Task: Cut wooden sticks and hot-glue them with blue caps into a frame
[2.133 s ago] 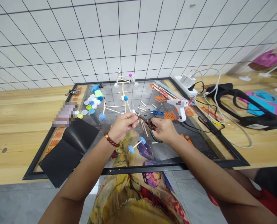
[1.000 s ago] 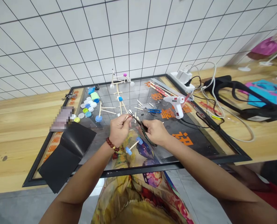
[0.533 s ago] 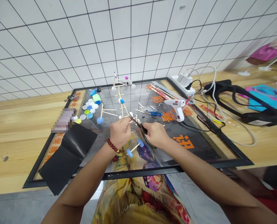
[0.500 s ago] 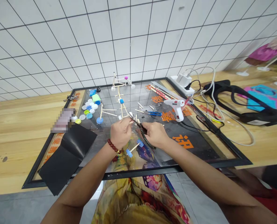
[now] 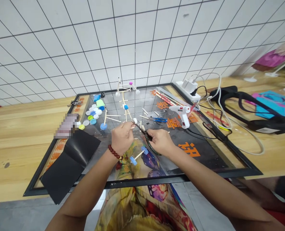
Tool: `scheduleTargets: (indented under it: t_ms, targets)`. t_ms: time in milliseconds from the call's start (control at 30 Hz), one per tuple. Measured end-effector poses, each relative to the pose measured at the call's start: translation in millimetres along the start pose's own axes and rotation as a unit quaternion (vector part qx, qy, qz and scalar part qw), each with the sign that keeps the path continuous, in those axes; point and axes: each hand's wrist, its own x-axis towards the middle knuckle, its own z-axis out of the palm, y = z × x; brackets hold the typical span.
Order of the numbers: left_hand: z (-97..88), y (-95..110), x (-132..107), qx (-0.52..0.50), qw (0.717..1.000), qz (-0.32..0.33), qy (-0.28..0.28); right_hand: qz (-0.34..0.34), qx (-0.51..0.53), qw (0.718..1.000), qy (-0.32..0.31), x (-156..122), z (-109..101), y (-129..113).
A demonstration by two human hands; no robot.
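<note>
My left hand (image 5: 122, 138), with a bead bracelet (image 5: 114, 152) on its wrist, pinches a thin wooden stick (image 5: 132, 126). My right hand (image 5: 161, 142) grips dark-handled pliers (image 5: 147, 138), whose tip reaches toward the stick by my left fingers. Just below my hands, a short axle with blue bottle-cap wheels (image 5: 138, 156) lies on the glass. Beyond them stands a model of wooden sticks (image 5: 124, 99) with blue, pink and white caps. A white cap (image 5: 134, 120) sits close to my left fingertips.
The framed glass board (image 5: 180, 171) lies on a wooden table (image 5: 19, 150). On it are loose bottle caps (image 5: 93, 115), a white glue gun (image 5: 183, 116), blue-handled scissors (image 5: 159, 119) and a folded black sheet (image 5: 70, 163). Cables, a power strip (image 5: 188, 88) and a black strap (image 5: 260, 117) lie to the right.
The pliers have swung from nearly level to a steeper diagonal, and my hands have drawn closer together. The view has shifted slightly, and the stick model now looks smaller and farther away.
</note>
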Motion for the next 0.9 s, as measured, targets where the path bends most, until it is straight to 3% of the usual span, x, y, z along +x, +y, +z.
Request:
scheduleTargets:
  t_ms: [100,200,467,767,900]
  targets:
    - [0.0,-0.3,0.3,0.024,0.999,0.009,-0.03,0.0,-0.023,1.0,-0.01,0.3,0.8,-0.5]
    - [-0.8,2.4,2.2,-0.034,0.997,-0.007,-0.062,-0.01,-0.002,1.0,-0.01,0.7,-1.1,0.8]
    - [4.7,5.3,-2.4,-0.033,0.999,0.006,0.002,-0.009,0.047,0.999,0.02,0.2,-4.4,0.1]
    - [6.4,1.5,-1.4,-0.02,0.996,0.061,-0.065,-0.004,-0.052,0.998,-0.029,-0.4,-4.6,-3.3]
    - [1.7,3.3,3.2,-0.071,0.994,0.026,-0.074,-0.015,-0.028,0.999,-0.033,-0.3,-0.1,2.7]
